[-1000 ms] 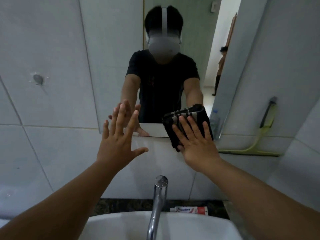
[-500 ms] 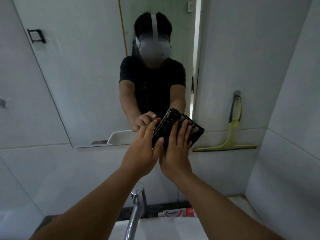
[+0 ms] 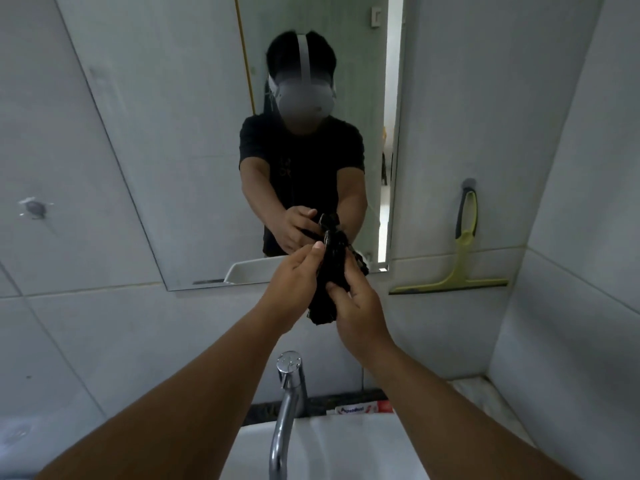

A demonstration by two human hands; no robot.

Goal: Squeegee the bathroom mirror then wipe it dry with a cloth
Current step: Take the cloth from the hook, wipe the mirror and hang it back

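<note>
Both hands, the left hand (image 3: 294, 282) and the right hand (image 3: 356, 306), are closed on the dark cloth (image 3: 329, 271) bunched between them just before the mirror (image 3: 173, 133), and a flat, dry face should be folded outward before wiping is done.

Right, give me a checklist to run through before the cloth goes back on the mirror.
1. Cloth in hand: ok. The left hand and right hand both grip the dark cloth.
2. Cloth folded flat for wiping: not ok, it is bunched and hanging between the hands.
3. Squeegee out of the way: ok, the squeegee hangs on the wall, right of the mirror.
4. Mirror free of streaks: cannot tell in this light.
5. Path to the glass clear: ok, only the faucet stands below the arms.
6. Cloth dry enough: cannot tell.
</note>
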